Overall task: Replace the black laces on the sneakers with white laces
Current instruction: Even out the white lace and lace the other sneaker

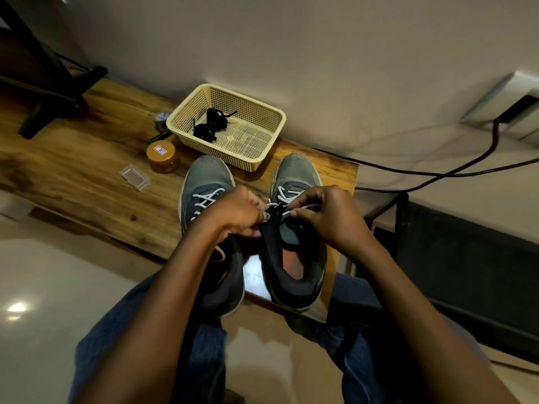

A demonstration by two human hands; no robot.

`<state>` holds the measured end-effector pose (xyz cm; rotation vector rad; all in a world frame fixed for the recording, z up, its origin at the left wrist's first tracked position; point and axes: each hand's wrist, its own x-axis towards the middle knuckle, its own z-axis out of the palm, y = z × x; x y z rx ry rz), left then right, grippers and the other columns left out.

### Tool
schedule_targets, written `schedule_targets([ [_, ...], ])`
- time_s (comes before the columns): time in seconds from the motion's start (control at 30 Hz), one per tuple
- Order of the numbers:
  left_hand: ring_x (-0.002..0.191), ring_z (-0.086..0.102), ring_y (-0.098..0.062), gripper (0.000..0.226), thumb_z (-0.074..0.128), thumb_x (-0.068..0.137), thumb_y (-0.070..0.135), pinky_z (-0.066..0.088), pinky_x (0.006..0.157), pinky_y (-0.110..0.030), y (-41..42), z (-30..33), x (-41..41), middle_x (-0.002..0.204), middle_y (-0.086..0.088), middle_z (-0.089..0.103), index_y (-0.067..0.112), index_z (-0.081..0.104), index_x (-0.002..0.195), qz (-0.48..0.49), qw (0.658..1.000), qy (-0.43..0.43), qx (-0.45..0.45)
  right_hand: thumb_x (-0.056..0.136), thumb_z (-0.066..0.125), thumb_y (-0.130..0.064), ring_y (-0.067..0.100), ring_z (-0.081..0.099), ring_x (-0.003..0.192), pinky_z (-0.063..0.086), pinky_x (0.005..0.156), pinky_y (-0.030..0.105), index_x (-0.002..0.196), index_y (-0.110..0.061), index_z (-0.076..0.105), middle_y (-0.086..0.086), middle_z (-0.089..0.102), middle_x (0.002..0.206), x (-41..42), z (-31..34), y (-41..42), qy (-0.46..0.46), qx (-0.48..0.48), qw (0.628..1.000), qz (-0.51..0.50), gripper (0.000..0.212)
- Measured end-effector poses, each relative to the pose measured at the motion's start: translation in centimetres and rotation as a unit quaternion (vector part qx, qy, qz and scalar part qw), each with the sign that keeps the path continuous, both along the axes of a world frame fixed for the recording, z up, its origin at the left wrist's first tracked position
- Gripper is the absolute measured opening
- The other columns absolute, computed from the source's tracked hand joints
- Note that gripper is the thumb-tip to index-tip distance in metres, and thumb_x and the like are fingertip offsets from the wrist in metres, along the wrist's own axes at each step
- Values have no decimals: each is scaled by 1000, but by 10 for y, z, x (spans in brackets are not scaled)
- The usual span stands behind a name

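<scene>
Wooden tabletop (73, 158) fills my view, pushed against a pale wall, with my knees in blue jeans below its near edge. On it I see two grey sneakers, the left sneaker (204, 182) and right sneaker (294, 176), toes pointing away, side by side and apart. Beyond them sits a cream mesh basket (262, 112) holding the black laces (211, 125). My left hand (236, 212) grips the right sneaker's tongue; my right hand (329, 217) pinches the white lace (287, 196) threaded there. Left of the basket stand an amber jar (162, 157) and a clear plastic case (134, 177).
</scene>
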<state>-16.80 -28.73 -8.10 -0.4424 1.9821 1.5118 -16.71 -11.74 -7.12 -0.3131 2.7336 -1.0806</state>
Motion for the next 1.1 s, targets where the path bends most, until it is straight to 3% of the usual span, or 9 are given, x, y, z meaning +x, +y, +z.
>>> schedule_targets([
  [0.1,71,57,-12,18,50,95,-3,53,52,-17,1,0,0,79,-6,58,6,60,83,-3,1000,-3,0,85,70,-13,13,65,87,53,80,35,87,-15,72,2,72,92,1,-6,-7,21,4,1000,-6,4],
  [0.2,72,57,-11,14,50,95,-3,54,52,-17,1,1,0,82,-7,58,4,61,90,0,1000,-6,4,87,66,-13,19,62,89,50,79,40,89,-12,69,6,69,94,3,-13,-14,47,33,998,20,3],
  [0.47,75,58,-12,15,55,93,-2,55,54,-17,-1,2,1,86,-7,58,-3,62,106,5,1000,6,23,92,55,-18,26,50,99,38,80,39,92,-10,59,10,61,99,9,-21,-19,78,89,993,14,9],
  [0.63,88,58,-18,15,54,94,-1,56,58,-20,-1,2,2,94,-7,58,-3,63,105,17,999,15,38,91,54,-20,24,49,101,38,78,38,94,-13,58,7,60,100,12,-22,-20,81,95,992,1,8],
  [0.8,83,59,-16,11,55,93,-1,57,57,-19,-1,1,2,88,-7,60,0,65,88,24,999,23,37,90,55,-19,25,50,97,38,77,38,92,-12,58,9,60,97,14,-22,-22,96,101,990,0,8],
  [1.1,69,57,-13,16,58,91,-2,55,55,-19,3,-1,4,78,-7,57,4,61,76,32,999,39,9,91,57,-15,30,51,93,38,77,39,91,-7,59,14,59,92,21,-23,-25,145,137,979,30,8],
])
